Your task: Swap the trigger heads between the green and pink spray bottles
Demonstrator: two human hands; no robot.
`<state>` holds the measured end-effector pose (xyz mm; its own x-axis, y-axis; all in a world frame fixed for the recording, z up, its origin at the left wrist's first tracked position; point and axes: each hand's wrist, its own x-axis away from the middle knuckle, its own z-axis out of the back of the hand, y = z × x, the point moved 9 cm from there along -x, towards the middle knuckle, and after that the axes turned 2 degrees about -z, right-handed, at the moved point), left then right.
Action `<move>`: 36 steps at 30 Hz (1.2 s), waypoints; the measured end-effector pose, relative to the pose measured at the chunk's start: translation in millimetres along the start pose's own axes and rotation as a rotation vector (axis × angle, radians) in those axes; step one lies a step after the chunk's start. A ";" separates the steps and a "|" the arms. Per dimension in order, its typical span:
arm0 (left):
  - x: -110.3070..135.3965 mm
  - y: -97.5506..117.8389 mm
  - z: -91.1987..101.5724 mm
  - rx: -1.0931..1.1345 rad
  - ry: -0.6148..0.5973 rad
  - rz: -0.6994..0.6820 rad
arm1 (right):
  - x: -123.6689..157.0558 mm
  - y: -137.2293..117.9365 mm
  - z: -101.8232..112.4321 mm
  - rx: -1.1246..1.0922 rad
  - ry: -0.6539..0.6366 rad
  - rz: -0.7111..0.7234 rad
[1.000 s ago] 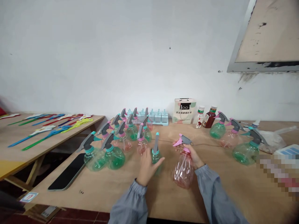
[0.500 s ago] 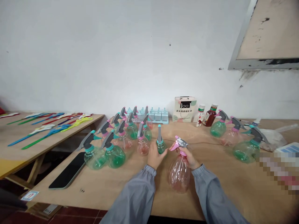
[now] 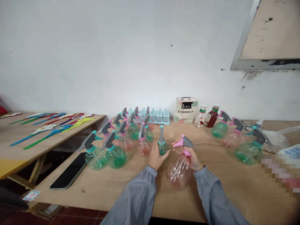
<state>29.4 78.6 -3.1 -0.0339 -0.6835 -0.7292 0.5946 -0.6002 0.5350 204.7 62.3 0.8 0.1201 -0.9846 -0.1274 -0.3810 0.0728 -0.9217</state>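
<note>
My right hand [image 3: 193, 158] grips the neck of a clear pink spray bottle [image 3: 179, 170] with a pink trigger and grey head, tilted to the left above the wooden table [image 3: 225, 187]. My left hand [image 3: 156, 156] is wrapped round a small green spray bottle [image 3: 162, 145] with a teal collar and grey head, standing upright on the table. This bottle stands at the right end of a cluster of green and pink spray bottles [image 3: 117, 143].
A black phone [image 3: 69, 171] lies near the table's left front edge. Three more spray bottles [image 3: 248, 147] stand at the right. A box [image 3: 186, 110], two small bottles [image 3: 207, 116] and a teal tray [image 3: 157, 116] line the wall. Coloured sticks [image 3: 47, 125] cover a second table at the left.
My left hand has pushed the green bottle away from me, up beside the cluster. The pink bottle in my right hand has tilted further left.
</note>
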 end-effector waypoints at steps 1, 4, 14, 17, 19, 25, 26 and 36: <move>0.1 -0.3 0.5 -0.005 0.005 0.006 | 0.3 -4.3 0.3 -0.020 0.009 0.029; 0.2 -0.9 1.4 -0.018 0.021 0.014 | 2.4 -19.3 3.8 -0.059 0.047 0.143; -0.4 -1.3 -0.8 -0.008 0.005 -0.005 | 1.1 -11.6 4.9 -0.164 0.049 0.099; -0.5 -1.7 -1.2 -0.018 0.003 -0.001 | 1.9 -19.8 8.6 -0.169 0.077 0.156; -0.5 -1.5 -1.5 -0.016 -0.003 0.000 | 0.7 -19.1 7.8 -0.182 0.058 0.143; -0.4 -0.2 0.8 0.002 0.003 -0.002 | -3.4 -6.4 10.8 -0.182 0.061 0.077; -0.5 -0.2 1.0 0.005 0.003 -0.002 | -3.0 -8.3 13.2 -0.191 0.076 0.098; -1.1 -2.0 -1.2 -0.005 -0.014 -0.004 | 27.0 -55.8 89.0 -0.127 0.381 0.252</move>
<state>29.2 81.0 -4.0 -0.0480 -0.6867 -0.7254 0.5983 -0.6012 0.5296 310.8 45.9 16.2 -0.3263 -0.9288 -0.1757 -0.4670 0.3200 -0.8243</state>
